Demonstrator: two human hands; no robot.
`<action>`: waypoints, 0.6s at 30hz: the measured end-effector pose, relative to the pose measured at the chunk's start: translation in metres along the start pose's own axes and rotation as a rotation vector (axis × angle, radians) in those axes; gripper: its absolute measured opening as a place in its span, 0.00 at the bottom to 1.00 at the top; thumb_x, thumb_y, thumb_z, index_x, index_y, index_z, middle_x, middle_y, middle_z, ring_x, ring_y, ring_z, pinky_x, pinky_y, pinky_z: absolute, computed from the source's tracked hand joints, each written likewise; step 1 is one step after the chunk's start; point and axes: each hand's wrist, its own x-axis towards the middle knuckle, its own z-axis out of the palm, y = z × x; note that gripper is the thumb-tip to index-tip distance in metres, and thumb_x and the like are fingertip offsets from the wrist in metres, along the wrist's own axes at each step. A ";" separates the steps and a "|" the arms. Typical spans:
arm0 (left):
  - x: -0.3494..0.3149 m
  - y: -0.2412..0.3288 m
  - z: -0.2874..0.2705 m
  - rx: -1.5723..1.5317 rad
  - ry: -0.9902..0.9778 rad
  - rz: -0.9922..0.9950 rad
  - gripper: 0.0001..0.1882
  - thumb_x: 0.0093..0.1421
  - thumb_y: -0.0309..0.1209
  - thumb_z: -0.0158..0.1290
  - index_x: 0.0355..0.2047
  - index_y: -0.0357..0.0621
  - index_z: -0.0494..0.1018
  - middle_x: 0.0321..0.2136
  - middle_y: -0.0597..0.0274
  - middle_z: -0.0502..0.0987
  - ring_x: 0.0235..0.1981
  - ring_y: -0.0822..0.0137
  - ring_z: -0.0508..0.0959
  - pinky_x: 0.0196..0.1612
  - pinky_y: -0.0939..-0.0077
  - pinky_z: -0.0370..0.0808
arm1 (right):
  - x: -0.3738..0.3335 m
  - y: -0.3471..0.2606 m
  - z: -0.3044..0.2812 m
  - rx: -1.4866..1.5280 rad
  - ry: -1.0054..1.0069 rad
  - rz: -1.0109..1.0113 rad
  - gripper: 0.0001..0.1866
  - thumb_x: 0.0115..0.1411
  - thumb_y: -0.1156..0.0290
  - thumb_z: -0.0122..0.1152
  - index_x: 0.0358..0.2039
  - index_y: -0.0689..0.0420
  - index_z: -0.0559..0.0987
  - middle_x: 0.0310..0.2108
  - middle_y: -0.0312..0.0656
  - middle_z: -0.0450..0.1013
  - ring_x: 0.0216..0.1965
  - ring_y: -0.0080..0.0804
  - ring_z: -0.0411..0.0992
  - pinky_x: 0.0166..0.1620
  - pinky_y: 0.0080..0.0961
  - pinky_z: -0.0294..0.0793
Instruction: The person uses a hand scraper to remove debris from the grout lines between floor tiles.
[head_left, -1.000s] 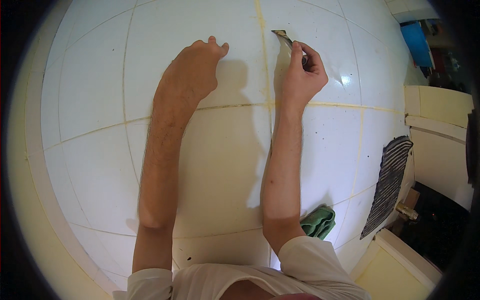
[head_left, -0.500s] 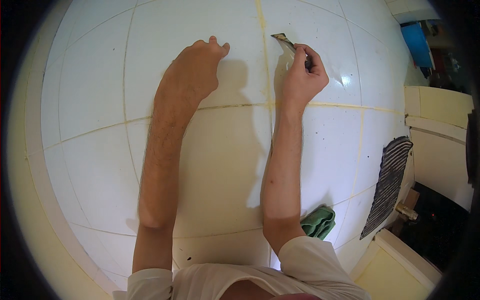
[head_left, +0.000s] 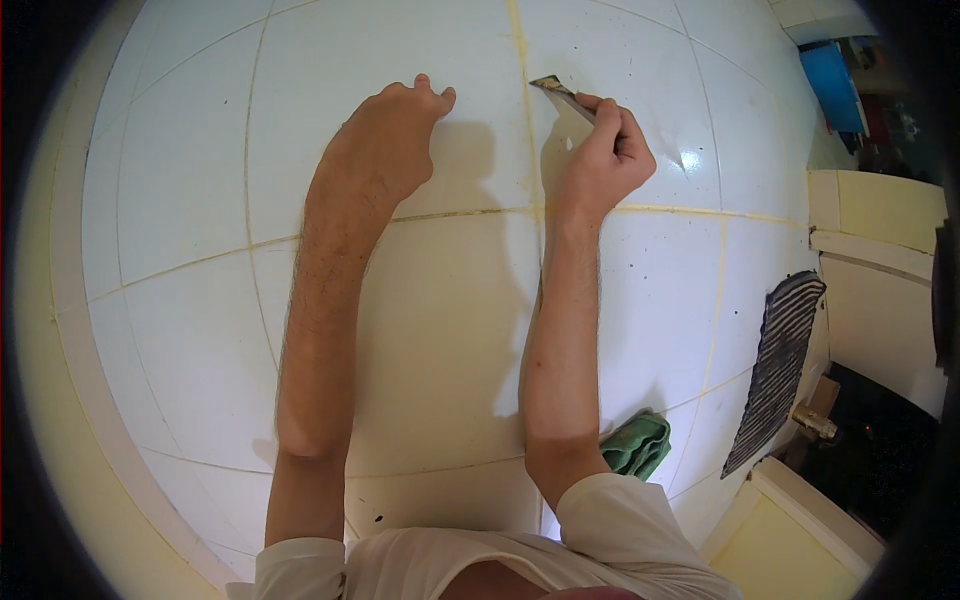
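Observation:
My right hand grips a small scraper with a dark, flared, smudged blade; its handle is mostly hidden in my fingers. The blade's tip is at the yellowish grout line between the large white floor tiles; whether it touches cannot be told. To the left, my left hand is over a tile with its back up, holding nothing that I can see. Two of its fingertips stick out apart at the front, and the other fingers are hidden beneath.
A crumpled green cloth lies beside my right elbow. Farther right is a dark striped mat, near a doorway with a brass-coloured fitting. A blue object stands at the far right. A pale wall curves along the left.
My right hand has shifted the scraper slightly left and down, bringing its tip to the grout line. My left hand has barely moved.

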 end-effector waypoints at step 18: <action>0.001 -0.003 0.006 0.020 0.020 -0.007 0.45 0.42 0.17 0.67 0.64 0.51 0.70 0.66 0.53 0.68 0.59 0.50 0.74 0.60 0.59 0.77 | 0.001 -0.003 0.003 -0.020 0.032 -0.028 0.09 0.64 0.75 0.58 0.34 0.65 0.84 0.23 0.33 0.74 0.23 0.15 0.63 0.26 0.17 0.60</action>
